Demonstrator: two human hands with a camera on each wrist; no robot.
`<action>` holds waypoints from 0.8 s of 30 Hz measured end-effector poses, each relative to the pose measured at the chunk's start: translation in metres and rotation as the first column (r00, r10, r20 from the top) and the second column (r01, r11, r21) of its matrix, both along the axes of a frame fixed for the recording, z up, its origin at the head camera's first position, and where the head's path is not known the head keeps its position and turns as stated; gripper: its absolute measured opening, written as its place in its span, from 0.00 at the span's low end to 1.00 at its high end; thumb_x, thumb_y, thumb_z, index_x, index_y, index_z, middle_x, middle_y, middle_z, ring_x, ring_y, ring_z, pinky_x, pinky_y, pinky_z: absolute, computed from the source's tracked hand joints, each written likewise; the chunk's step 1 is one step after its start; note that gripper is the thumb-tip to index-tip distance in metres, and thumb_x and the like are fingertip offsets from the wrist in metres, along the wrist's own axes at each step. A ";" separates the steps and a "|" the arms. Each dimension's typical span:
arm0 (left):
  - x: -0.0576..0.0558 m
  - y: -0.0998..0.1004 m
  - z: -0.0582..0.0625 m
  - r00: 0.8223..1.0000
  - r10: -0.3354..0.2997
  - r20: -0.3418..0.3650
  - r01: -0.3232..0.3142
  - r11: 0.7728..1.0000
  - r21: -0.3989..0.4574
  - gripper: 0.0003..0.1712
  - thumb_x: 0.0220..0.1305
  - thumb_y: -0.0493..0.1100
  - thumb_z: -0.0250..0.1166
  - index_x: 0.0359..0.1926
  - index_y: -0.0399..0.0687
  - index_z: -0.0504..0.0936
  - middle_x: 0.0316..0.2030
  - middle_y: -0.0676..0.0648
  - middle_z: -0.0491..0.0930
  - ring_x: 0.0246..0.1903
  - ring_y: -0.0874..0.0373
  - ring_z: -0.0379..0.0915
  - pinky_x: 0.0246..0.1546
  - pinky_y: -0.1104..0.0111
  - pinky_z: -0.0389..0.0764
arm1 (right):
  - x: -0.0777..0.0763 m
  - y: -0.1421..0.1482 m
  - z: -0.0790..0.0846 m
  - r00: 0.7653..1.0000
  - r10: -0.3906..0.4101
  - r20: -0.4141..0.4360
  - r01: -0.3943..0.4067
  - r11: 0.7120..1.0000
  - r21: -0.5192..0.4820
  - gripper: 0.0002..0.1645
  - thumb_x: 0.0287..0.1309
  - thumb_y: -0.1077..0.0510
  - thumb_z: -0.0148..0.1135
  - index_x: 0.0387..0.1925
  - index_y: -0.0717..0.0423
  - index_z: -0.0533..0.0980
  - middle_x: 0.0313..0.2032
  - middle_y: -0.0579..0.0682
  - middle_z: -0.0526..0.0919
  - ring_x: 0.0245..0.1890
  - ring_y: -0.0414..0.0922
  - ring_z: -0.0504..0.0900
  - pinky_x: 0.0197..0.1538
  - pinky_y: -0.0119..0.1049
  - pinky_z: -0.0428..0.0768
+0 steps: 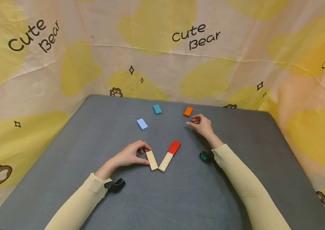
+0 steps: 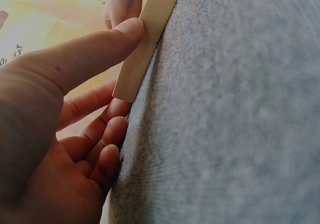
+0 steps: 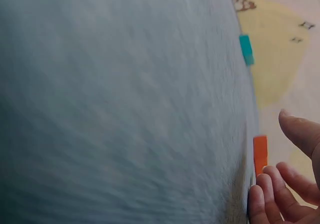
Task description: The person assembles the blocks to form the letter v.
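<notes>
My left hand (image 1: 131, 155) pinches a plain wooden block (image 1: 152, 160) between thumb and fingers, flat on the table. In the left wrist view the thumb presses the near side of this block (image 2: 145, 49). Its lower end meets a second plain block (image 1: 165, 162), the two forming a V. A red block (image 1: 174, 147) continues the V's right arm, end to end with the second block. My right hand (image 1: 203, 126) hovers over the table with fingers loosely bent and nothing between them. Just beyond it lies an orange block (image 1: 188, 111), also visible past the fingers (image 3: 270, 184) in the right wrist view.
A teal block (image 1: 157, 109) lies near the back edge of the grey table (image 1: 179, 198). Nearer, to its left, is a light blue block (image 1: 142, 124). A yellow-and-cream printed cloth (image 1: 151, 48) hangs around the table's back and sides.
</notes>
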State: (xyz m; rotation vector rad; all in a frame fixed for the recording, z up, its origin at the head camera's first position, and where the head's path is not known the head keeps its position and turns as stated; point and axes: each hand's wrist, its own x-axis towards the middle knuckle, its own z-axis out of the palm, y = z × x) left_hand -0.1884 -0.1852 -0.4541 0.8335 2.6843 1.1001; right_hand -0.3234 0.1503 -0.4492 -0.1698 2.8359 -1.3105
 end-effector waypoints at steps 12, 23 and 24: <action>0.002 0.000 0.002 1.000 0.016 0.008 -0.016 1.000 -0.006 0.26 0.46 0.55 0.75 0.46 0.56 0.79 0.38 0.55 0.75 0.37 0.60 0.71 0.35 0.73 0.71 | -0.032 0.005 -0.002 0.999 -0.039 -0.014 0.039 0.999 -0.003 0.35 0.55 0.46 0.67 0.57 0.61 0.69 0.53 0.61 0.77 0.53 0.55 0.76 0.55 0.46 0.75; 0.003 0.000 0.002 1.000 -0.001 -0.001 0.001 1.000 0.004 0.26 0.47 0.55 0.75 0.46 0.55 0.79 0.38 0.55 0.75 0.37 0.60 0.71 0.36 0.72 0.72 | -0.050 0.009 -0.001 1.000 -0.020 -0.006 0.020 1.000 -0.001 0.41 0.52 0.45 0.69 0.63 0.61 0.65 0.60 0.60 0.73 0.57 0.55 0.73 0.58 0.48 0.73; 0.003 0.000 0.002 1.000 0.000 0.001 0.000 1.000 0.003 0.26 0.47 0.55 0.75 0.47 0.55 0.79 0.38 0.55 0.75 0.37 0.60 0.71 0.36 0.72 0.72 | -0.051 0.009 -0.001 1.000 -0.015 0.000 0.015 1.000 -0.006 0.43 0.52 0.45 0.69 0.64 0.60 0.64 0.61 0.59 0.72 0.58 0.55 0.73 0.58 0.48 0.72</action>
